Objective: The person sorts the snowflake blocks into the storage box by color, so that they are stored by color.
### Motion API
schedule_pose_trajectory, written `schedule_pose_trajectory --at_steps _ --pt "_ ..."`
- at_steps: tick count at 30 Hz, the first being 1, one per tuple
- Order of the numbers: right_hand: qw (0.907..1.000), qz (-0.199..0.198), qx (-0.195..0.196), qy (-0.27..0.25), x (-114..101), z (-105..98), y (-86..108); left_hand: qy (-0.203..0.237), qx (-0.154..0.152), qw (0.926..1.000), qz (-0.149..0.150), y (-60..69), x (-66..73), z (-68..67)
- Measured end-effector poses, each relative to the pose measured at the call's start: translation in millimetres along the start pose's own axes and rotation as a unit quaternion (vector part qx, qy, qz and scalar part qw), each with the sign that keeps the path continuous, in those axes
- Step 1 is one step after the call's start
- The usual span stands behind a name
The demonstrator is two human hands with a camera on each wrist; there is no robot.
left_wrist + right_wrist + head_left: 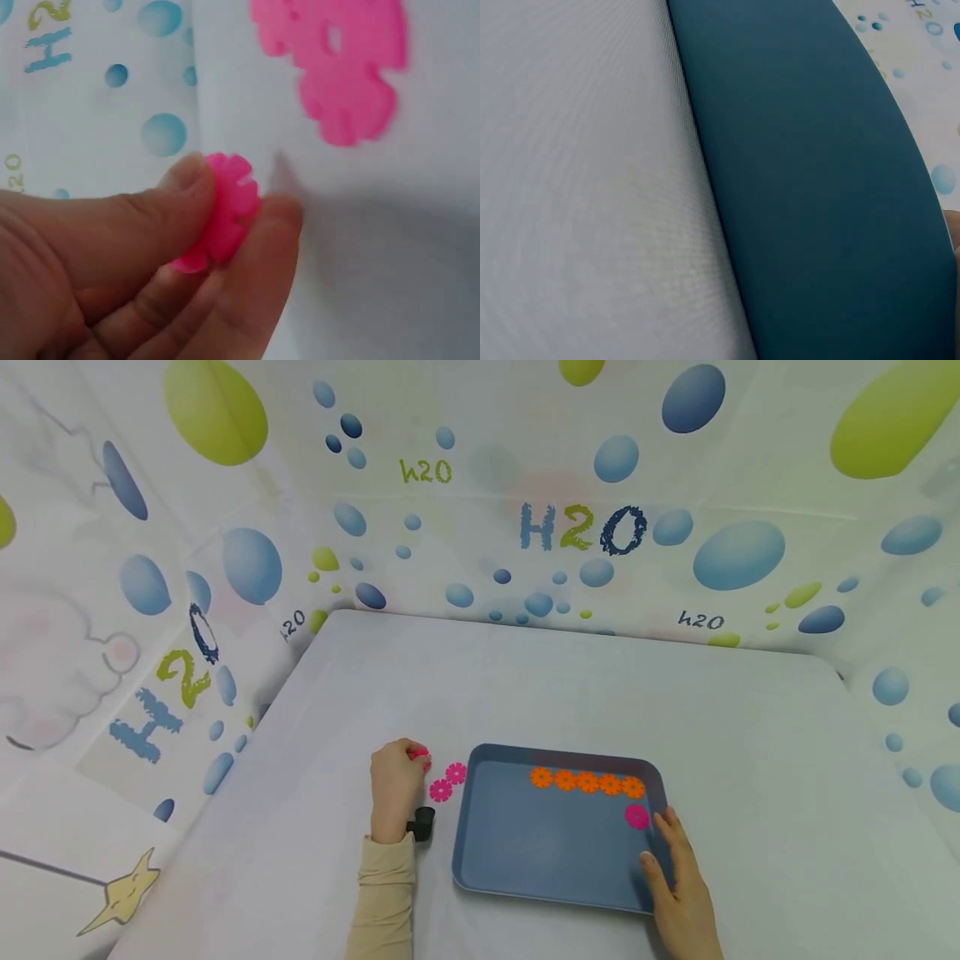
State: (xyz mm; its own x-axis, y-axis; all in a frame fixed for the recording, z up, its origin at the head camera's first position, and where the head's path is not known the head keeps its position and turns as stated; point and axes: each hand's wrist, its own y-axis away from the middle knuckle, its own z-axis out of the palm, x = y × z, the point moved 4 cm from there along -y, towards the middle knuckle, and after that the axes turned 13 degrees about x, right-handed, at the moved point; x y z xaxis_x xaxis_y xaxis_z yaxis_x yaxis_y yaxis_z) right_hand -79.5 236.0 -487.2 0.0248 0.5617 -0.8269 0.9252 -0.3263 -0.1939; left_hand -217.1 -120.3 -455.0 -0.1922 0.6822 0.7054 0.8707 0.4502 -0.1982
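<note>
My right hand [682, 892] rests by the right edge of the blue-grey rectangular tray [547, 847], fingers stretched out, thumb spread away from them; how firmly they press I cannot tell. The tray's long axis runs left to right, its right end slightly nearer me. Left of the tray, a small black device [423, 824] sits at my left wrist, above the beige sleeve [384, 889]. Inside the tray, near its right wall, a single pink disc [637, 817] lies flat. Just beside the tray's left wall lie two loose pink discs [441, 790]. Farther left of the tray, my left hand [395, 787] pinches a bright pink, notch-edged plastic disc [235, 204] between thumb and fingertips; it is tilted, its longer visible axis slanting from lower left to upper right in the left wrist view. Along the tray's far wall, toward the right, runs a row of five orange notched discs [588, 782]. Beyond the tray stretches the white tabletop [585, 693], then a white bubble-printed backdrop [495, 402].
</note>
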Motion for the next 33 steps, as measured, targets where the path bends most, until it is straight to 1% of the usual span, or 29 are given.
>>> schedule_pose_trajectory --at_steps 2,4,7,10,12,15,18,20,23,25,27,30,33 --pt "1.0000 -0.002 0.000 0.001 0 0 -0.2 0.022 -0.009 0.9996 -0.014 1.4 4.8 -1.2" --pt "1.0000 -0.005 0.000 0.004 -1 -1 -0.4 0.041 -0.012 0.9989 -0.020 3.8 11.7 -2.9" --pt "1.0000 -0.008 0.000 0.004 -1 -1 -0.8 0.057 -0.007 0.9983 -0.011 10.2 26.4 -6.4" --pt "1.0000 -0.002 0.000 0.003 -1 -1 -0.4 0.060 0.000 0.9979 0.023 18.2 43.1 -7.3" --pt "1.0000 0.001 -0.001 0.004 0 -1 0.0 0.062 -0.001 0.9967 0.053 25.1 54.4 -5.3" --pt "1.0000 0.005 0.000 0.002 -1 -2 0.1 0.067 -0.017 0.9922 0.104 38.8 71.4 1.8" --pt "1.0000 0.002 0.001 0.000 -1 -2 -0.2 0.075 -0.065 0.9852 0.140 54.7 85.3 13.9" --pt "1.0000 0.002 0.002 0.003 -1 -2 -0.2 0.083 -0.104 0.9806 0.144 64.0 91.3 23.3" --pt "1.0000 0.001 0.002 0.004 -1 -2 0.0 0.103 -0.168 0.9712 0.134 75.5 97.6 37.0" --pt "1.0000 0.000 0.002 0.004 -1 -2 -0.1 0.120 -0.209 0.9630 0.122 81.9 101.3 46.0" --pt "1.0000 0.001 0.001 -0.001 -1 -3 -0.5 0.136 -0.247 0.9533 0.109 88.0 105.7 54.1" --pt "1.0000 0.002 -0.001 0.000 -1 -3 -1.4 0.153 -0.292 0.9394 0.095 96.0 113.8 66.1" --pt "1.0000 0.003 -0.002 0.001 -2 -3 -2.1 0.151 -0.327 0.9288 0.085 103.3 122.6 78.0"
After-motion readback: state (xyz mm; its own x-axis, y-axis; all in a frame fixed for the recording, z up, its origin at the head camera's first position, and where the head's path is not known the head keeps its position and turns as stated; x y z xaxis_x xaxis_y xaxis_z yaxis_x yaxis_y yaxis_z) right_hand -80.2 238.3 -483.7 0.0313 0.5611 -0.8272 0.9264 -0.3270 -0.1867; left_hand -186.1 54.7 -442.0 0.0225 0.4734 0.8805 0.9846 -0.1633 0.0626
